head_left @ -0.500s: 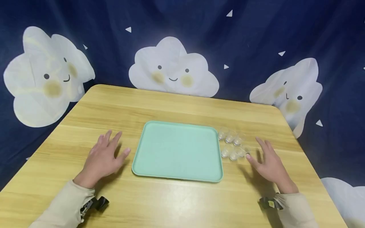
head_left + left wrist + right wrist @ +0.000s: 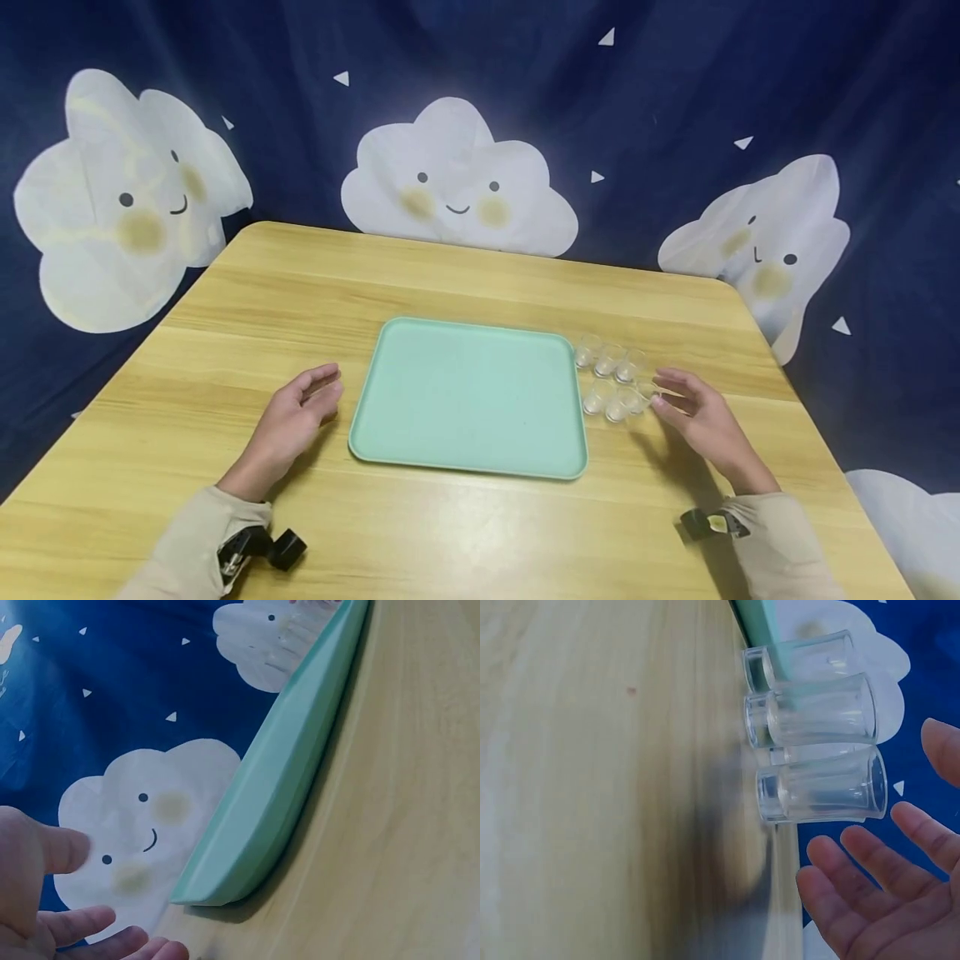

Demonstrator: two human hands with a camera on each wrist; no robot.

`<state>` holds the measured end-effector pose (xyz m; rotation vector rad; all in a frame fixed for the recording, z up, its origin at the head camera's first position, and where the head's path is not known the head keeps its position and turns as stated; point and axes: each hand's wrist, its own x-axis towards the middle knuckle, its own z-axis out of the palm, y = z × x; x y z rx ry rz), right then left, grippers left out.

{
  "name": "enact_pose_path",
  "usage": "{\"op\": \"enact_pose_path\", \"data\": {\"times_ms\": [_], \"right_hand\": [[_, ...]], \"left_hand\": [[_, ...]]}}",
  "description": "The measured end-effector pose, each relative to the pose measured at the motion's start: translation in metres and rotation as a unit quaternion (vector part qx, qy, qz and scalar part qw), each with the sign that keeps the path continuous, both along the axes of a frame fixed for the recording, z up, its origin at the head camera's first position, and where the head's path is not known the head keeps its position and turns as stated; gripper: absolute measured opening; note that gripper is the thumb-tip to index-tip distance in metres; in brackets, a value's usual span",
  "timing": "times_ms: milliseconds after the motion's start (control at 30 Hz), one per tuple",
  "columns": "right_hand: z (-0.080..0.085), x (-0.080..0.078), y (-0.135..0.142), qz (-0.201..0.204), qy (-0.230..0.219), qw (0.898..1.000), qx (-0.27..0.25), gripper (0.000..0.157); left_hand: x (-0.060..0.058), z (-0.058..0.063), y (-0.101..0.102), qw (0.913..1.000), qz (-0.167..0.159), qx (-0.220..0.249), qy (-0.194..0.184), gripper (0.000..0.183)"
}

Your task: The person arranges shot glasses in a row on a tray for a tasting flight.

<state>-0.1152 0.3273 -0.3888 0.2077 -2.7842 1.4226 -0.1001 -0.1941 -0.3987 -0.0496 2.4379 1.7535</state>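
Observation:
Several small clear shot glasses (image 2: 608, 361) stand upright in two rows along the right edge of a mint-green tray (image 2: 468, 400). My right hand (image 2: 705, 425) hovers beside the rightmost front glass (image 2: 821, 787), thumb and fingers spread apart around its rim side. In the right wrist view a small gap shows between that glass and the fingers (image 2: 877, 862). Left of the tray, my left hand (image 2: 288, 425) floats above the table with relaxed, slightly bent fingers and nothing in it. The tray's near left corner appears beyond the fingers in the left wrist view.
The wooden table (image 2: 465, 533) carries the tray near its middle. A dark blue curtain (image 2: 480, 50) with smiling white clouds hangs behind and around the table. Each wrist wears a small black camera (image 2: 262, 550) on a beige sleeve.
My right hand has moved slightly left, closer to the rightmost front glass. The left hand has shifted toward the tray and turned, its fingers drawing closer together. The tray and glasses have stayed put.

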Motion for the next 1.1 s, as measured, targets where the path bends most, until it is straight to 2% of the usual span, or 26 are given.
{"op": "enact_pose_path", "data": {"times_ms": [67, 267, 467, 833, 1100], "right_hand": [[-0.001, -0.001, 0.000, 0.005, -0.012, 1.000, -0.008, 0.052], [-0.003, -0.004, 0.002, 0.017, -0.047, 0.999, -0.017, 0.056], [-0.006, -0.006, 0.002, 0.022, -0.067, 0.997, -0.023, 0.056], [-0.004, -0.010, 0.004, 0.030, -0.065, 0.997, -0.003, 0.053], [-0.010, -0.014, 0.003, 0.029, -0.040, 0.999, 0.011, 0.047]], "left_hand": [[0.001, -0.002, 0.002, 0.9998, -0.010, 0.018, -0.006, 0.061], [0.001, -0.007, 0.008, 0.9987, -0.048, -0.011, -0.012, 0.057], [0.001, -0.010, 0.009, 0.9981, -0.060, -0.015, 0.004, 0.055], [0.001, -0.011, 0.012, 0.9972, -0.066, -0.033, 0.009, 0.057], [0.004, -0.011, 0.014, 0.9967, -0.071, -0.039, -0.004, 0.062]]}}
